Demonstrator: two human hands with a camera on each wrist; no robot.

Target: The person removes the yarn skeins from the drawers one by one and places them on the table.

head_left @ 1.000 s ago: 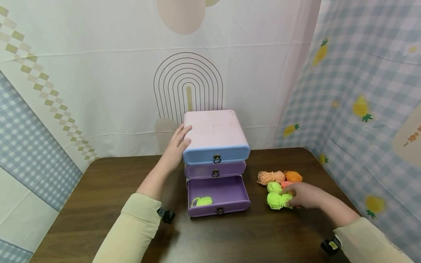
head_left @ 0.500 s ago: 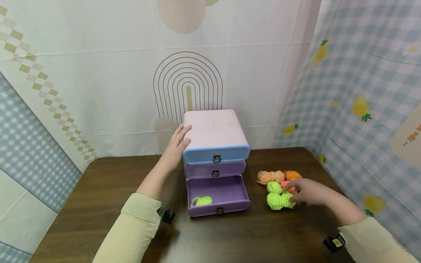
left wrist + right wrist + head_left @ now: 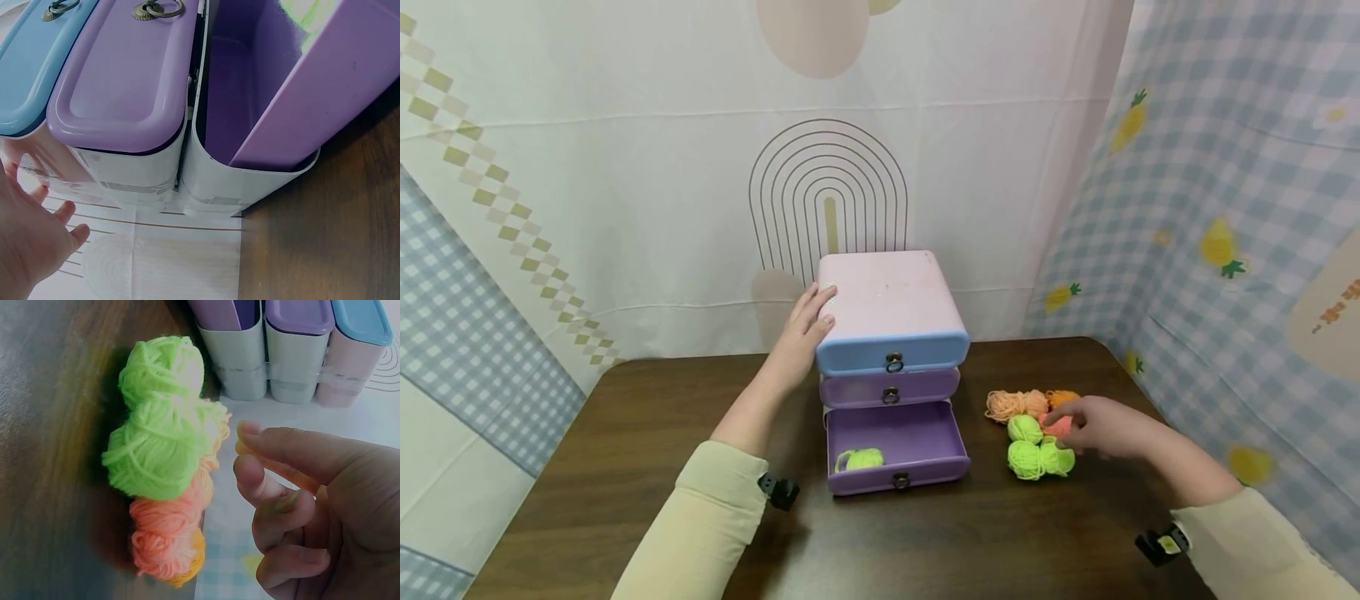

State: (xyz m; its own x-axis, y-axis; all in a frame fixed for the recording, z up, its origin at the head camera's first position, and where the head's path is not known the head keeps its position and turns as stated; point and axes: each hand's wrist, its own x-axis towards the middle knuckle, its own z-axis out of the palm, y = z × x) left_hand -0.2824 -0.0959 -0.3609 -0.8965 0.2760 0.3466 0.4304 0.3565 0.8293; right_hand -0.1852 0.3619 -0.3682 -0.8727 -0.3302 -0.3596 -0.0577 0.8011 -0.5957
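My left hand (image 3: 793, 346) rests against the upper left edge of a stacked drawer unit (image 3: 887, 292), its fingers extended over the pink top. The lowest purple drawer (image 3: 917, 433) is pulled out, with a lime green yarn ball (image 3: 861, 458) in its left front corner. To the right of the unit, my right hand (image 3: 1108, 427) hovers over a coral yarn ball (image 3: 162, 550) with loosely bent fingers, holding nothing. Around it lie lime green yarn balls (image 3: 153, 453), a peach yarn bundle (image 3: 1015, 406) and an orange yarn ball (image 3: 1062, 398), partly hidden by the hand.
The blue top drawer (image 3: 857, 357) and the purple middle drawer (image 3: 857, 390) are closed, each with a ring pull. All stands on a dark wooden table (image 3: 970, 542). Patterned cloth (image 3: 685, 192) hangs behind and along both sides.
My right hand has lifted off the lime green yarn balls and shifted slightly up and away towards the coral one. My left hand has stayed in place.
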